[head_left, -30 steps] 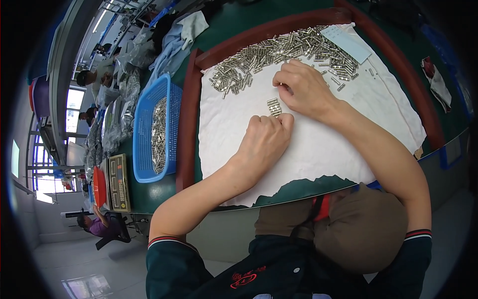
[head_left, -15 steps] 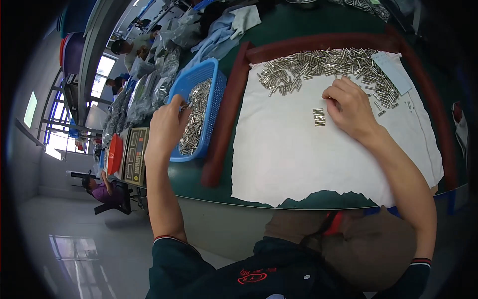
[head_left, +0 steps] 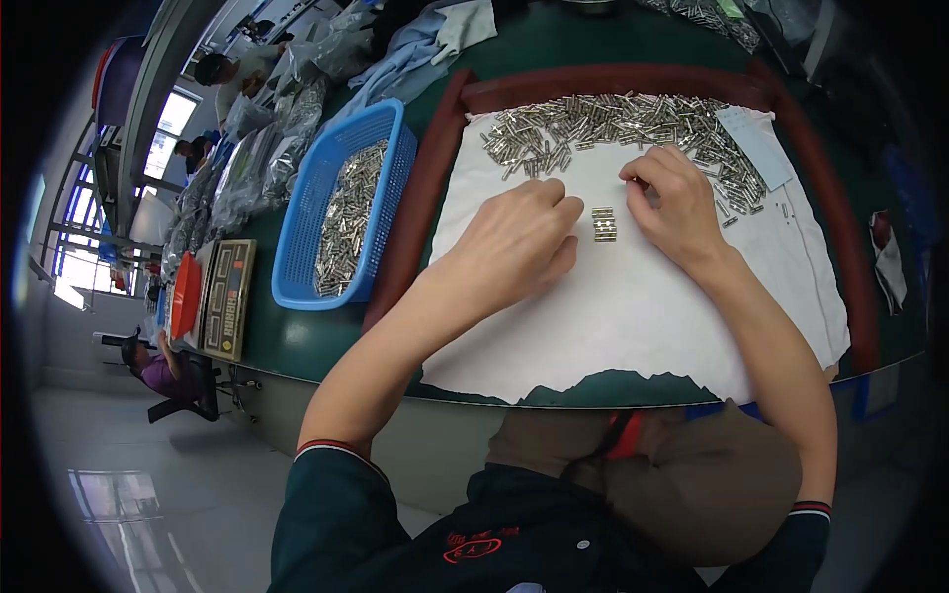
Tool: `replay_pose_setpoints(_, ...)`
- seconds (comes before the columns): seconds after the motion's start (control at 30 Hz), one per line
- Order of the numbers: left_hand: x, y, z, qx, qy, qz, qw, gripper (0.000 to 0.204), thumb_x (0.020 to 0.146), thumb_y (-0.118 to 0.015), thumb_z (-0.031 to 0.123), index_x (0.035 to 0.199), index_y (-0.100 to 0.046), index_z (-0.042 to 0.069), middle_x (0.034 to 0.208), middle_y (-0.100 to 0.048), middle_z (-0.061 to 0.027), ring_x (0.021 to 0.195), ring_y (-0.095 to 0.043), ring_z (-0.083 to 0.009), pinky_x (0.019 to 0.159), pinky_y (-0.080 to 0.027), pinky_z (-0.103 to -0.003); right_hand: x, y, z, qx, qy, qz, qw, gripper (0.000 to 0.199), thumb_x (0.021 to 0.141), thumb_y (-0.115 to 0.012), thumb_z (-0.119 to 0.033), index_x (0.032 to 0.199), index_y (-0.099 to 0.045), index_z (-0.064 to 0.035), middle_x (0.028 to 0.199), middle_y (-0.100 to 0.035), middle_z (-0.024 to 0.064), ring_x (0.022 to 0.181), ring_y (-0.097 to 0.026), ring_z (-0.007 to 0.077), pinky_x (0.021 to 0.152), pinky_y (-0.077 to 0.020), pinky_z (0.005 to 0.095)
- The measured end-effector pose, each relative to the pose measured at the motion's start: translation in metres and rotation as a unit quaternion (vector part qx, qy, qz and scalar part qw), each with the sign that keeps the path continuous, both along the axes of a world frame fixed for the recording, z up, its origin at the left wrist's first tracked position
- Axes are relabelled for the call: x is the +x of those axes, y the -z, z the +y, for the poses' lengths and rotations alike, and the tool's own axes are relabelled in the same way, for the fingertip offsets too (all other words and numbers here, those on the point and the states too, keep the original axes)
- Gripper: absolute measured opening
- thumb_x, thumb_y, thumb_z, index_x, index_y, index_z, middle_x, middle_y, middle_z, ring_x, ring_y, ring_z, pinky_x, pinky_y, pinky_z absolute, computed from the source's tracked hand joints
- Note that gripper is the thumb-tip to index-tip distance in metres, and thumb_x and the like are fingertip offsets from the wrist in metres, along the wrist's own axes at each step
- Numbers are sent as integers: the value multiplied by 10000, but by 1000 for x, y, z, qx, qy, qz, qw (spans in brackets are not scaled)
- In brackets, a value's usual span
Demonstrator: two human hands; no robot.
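Observation:
My left hand [head_left: 516, 237] is over the white cloth [head_left: 593, 321], its fingers curled in; whatever they hold is hidden. Just right of it lies a neat little row of short shiny metal pins [head_left: 604, 224], side by side. Beyond that row, my right hand [head_left: 677, 203] hovers with thumb and fingers bent together near the pile; I cannot make out what is between the fingertips. A loose heap of the same silvery pins [head_left: 613, 123] spreads along the cloth's far edge and down its right side.
A dark red raised frame [head_left: 613, 85] borders the cloth. Left of it stands a blue plastic basket [head_left: 290, 252] full of pins. A light blue card [head_left: 753, 148] rests by the heap. Farther left are a scale [head_left: 229, 301] and a red tray [head_left: 185, 295]. Other people sit in the background.
My left hand has moved right, from above the blue basket to the cloth beside the row of pins. The right hand stays near the row. The whole view has shifted slightly.

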State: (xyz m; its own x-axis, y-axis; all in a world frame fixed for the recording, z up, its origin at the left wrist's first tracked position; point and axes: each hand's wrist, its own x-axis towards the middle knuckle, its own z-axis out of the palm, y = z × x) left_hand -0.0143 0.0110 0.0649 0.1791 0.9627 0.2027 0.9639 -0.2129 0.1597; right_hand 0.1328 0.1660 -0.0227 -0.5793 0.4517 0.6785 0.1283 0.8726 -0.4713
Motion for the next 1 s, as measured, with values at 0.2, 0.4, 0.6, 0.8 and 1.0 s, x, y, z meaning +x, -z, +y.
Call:
replay_pose_setpoints(0.2,18,30,35,4,15,56,998,130,721,-619,58,786,-558,-36,783,-583,-172,761,-616,-339,674,-514,-428,5,-2,2,13,6,-8,1000,82,746,-627,32,814,-651,-7,766,-617,97,756,-582,260,625,-484,369)
replay_pose_setpoints(0.4,25,39,38,-10,28,183,983,102,736,-641,94,762,-590,10,728,-596,-125,706,-639,-257,634,-525,-353,3,-1,2,-7,-5,-15,1000,71,739,-615,3,788,-656,-29,752,-611,88,774,-585,270,679,-492,391)
replay_pose_setpoints(0.6,41,53,38,26,-25,298,954,193,750,-628,130,907,-569,34,771,-592,-40,706,-609,-143,558,-459,-249,9,-1,3,-3,7,-26,1000,63,754,-639,18,805,-642,-20,784,-612,98,793,-588,277,676,-477,394)
replay_pose_setpoints(0.8,43,56,46,-30,-46,358,932,278,714,-682,168,935,-570,43,801,-604,-20,720,-612,-139,576,-451,-257,7,-4,5,-14,30,-23,999,71,773,-625,26,826,-647,-16,785,-621,86,722,-589,247,639,-477,364)
replay_pose_setpoints(1.0,41,44,58,-116,-10,346,931,291,723,-719,175,978,-635,63,913,-616,-2,796,-648,-153,599,-467,-268,7,-5,7,-3,37,-21,999,78,778,-618,30,829,-648,-21,763,-615,77,700,-579,223,634,-478,341)
